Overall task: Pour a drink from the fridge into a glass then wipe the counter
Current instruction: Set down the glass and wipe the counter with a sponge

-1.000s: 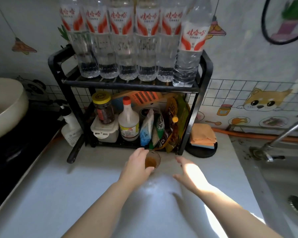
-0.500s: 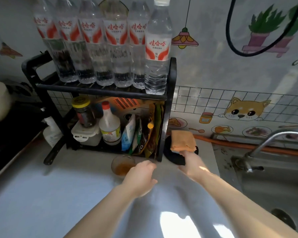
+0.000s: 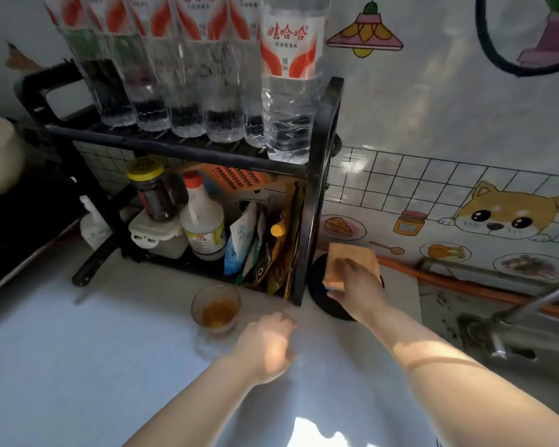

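Liquid, amber and shallow, sits in the small clear glass [image 3: 216, 309], which stands on the pale counter [image 3: 78, 366] at frame centre, just in front of the black rack [image 3: 320, 188]. Right of centre, the right hand [image 3: 359, 288] grips a folded orange cloth [image 3: 352, 262] over a round black mat [image 3: 323, 301] beside the rack's end post. The blurred left hand [image 3: 265, 343] hangs just lower right of the glass, apart from it, fingers loosely curled on nothing. Bare counter spreads across the lower left; the sink [image 3: 530, 350] bounds it at right.
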Available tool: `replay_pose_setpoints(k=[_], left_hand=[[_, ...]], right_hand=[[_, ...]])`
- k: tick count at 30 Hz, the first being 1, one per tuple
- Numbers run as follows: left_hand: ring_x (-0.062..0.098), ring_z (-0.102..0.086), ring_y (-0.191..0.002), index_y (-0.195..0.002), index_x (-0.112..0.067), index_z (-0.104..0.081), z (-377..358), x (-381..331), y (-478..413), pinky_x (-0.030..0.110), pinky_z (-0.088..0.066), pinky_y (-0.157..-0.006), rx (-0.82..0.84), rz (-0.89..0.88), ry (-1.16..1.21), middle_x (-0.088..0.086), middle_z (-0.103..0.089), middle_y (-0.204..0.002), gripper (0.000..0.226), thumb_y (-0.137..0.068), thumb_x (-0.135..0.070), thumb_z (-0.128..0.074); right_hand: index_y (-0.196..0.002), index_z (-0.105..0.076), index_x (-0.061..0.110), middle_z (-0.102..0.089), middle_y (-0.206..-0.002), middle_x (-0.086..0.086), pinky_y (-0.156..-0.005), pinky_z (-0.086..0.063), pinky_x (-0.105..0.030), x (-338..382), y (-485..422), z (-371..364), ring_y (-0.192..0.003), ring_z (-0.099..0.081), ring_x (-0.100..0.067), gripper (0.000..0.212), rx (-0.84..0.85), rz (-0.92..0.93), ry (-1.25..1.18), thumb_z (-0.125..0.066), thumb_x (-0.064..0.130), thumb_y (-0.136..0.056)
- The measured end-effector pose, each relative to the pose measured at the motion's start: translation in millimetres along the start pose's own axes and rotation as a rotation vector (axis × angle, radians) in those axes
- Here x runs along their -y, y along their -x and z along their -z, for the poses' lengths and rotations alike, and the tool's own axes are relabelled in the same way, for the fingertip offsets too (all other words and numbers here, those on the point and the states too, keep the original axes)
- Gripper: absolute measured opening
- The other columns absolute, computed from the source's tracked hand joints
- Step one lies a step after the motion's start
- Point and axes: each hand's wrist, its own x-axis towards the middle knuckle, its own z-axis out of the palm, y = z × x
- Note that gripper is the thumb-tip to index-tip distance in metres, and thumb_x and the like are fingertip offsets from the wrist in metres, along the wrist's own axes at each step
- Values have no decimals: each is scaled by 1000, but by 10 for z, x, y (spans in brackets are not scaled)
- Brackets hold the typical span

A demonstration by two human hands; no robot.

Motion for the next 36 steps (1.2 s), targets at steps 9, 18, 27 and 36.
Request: replay_pose_setpoints(k=[9,18,27,36], left_hand=[[20,-34,-137,-144,-17,-32,-104,-19,-69,34,-30,-112,3,20,40,3,-33,-150,52,-95,-29,-48],[24,-38,-133,-141,-16,-37,-111,-14,-118,34,-34,-109,20,26,53,4,-36,-146,51,-93,-28,-50],[23,-40,-132,-140,-14,-39,-123,-64,-83,36,-36,-108,-3,-13,34,5,-40,-144,49,-94,-27,-50],[25,-42,-130,-139,-15,-39,-159,-74,-16,36,-36,-108,7,-9,36,5,-40,-143,47,-95,-25,-48]], right_hand=[[-120,-52,9,-60,-113,-12,-76,-51,-37,68,-185,-115,-102,-55,-31,47,-58,-100,38,-48,44,-89],[-97,-66,5,-68,-101,-14,-75,-46,-27,54,-199,-80,-94,-61,-29,29,-50,-227,-268,-39,13,-95],[-116,-61,11,-67,-109,-14,-66,-32,-24,-20,-23,72,-98,-60,-31,31,-128,-53,-220,-37,14,-96],[-121,-52,7,-64,-110,-14,-70,-49,-30,-19,99,53,-96,-60,-29,33,-52,-18,-80,-39,3,-91]])
